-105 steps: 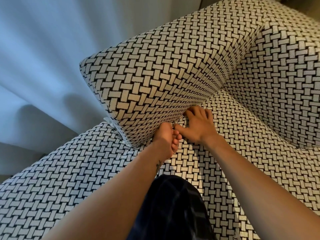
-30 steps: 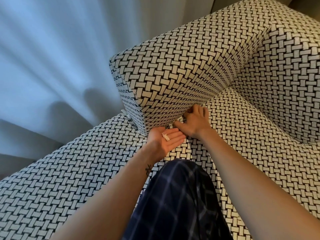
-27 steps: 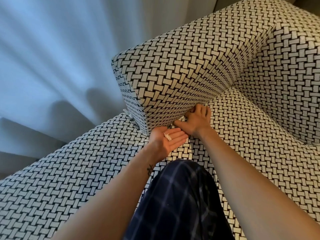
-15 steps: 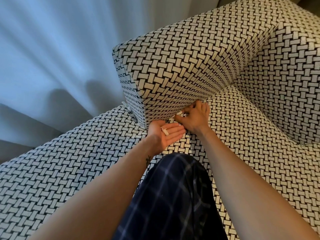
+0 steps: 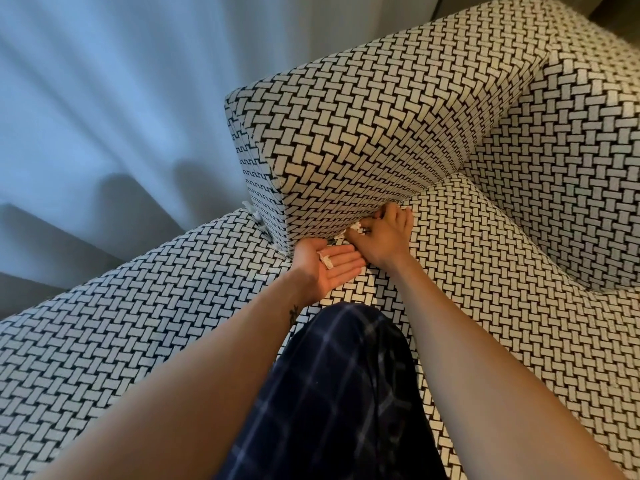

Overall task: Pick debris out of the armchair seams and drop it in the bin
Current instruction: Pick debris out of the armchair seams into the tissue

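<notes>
The armchair (image 5: 363,133) is covered in black-and-white woven fabric. My left hand (image 5: 325,268) lies palm up on the seat by the front corner of the arm, fingers straight, with a small white scrap (image 5: 325,260) resting on the palm. My right hand (image 5: 384,237) is at the seam where arm meets seat, thumb and fingers pinching a white bit of debris (image 5: 354,227) at the seam. More white bits (image 5: 254,213) stick out of the seam left of the arm's front corner. No bin is in view.
A pale curtain (image 5: 104,98) hangs to the left behind the chair. My knee in dark checked trousers (image 5: 339,382) rests on the seat between my forearms. The chair's backrest (image 5: 571,168) rises at the right.
My left hand turned from curled to palm up with a white scrap on it. My right hand has shifted slightly along the seam and now pinches another white bit.
</notes>
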Demonstrator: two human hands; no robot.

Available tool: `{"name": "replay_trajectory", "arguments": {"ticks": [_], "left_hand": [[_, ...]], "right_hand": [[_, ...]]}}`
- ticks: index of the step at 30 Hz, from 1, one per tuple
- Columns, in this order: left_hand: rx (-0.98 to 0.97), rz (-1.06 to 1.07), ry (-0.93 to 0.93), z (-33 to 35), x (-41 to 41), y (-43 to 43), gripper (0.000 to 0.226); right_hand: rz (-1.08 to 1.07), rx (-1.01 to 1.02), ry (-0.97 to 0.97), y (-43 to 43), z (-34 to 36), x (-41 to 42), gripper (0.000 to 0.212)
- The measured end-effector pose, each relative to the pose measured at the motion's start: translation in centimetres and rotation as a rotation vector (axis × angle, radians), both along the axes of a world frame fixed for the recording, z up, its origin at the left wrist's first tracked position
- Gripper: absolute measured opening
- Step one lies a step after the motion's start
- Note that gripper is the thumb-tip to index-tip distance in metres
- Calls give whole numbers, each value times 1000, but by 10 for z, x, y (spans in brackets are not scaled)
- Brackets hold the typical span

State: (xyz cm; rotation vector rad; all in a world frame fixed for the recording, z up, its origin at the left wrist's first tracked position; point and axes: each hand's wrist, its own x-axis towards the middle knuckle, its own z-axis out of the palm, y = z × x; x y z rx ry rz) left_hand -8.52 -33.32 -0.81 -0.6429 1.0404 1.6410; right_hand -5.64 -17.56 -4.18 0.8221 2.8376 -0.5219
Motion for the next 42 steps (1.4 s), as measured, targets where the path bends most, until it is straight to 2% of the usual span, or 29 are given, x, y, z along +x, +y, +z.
{"name": "replay_trajectory", "arguments": {"ticks": [8,19,24,28,32,37,39,42], "left_hand": [[-13,3,-4,-3,-1,2,54],[-30,0,21,-6,-1,2,54],[-25,-7,51,-3,1,0,51],[-8,-17,55,-2,1,-1,48],[2,-15,48,-2,0,-2,45],[18,-12,52,-4,-1,-1,47],[-1,-21,60,-4,-1,-1,44],[-2,-8,58,-4,-1,-1,41]], "right_hand": [[-12,-32,307,-8,-14,13,33],[23,-32,511,-21,-14,30,25],[15,-137,618,-27,-2,46,19],[116,-187,585,-34,3,53,28],[231,-96,482,-41,-3,59,37],[354,-61,388,-41,1,69,57],[369,-76,399,-41,4,74,57],[309,-85,487,-38,8,79,43]]}}
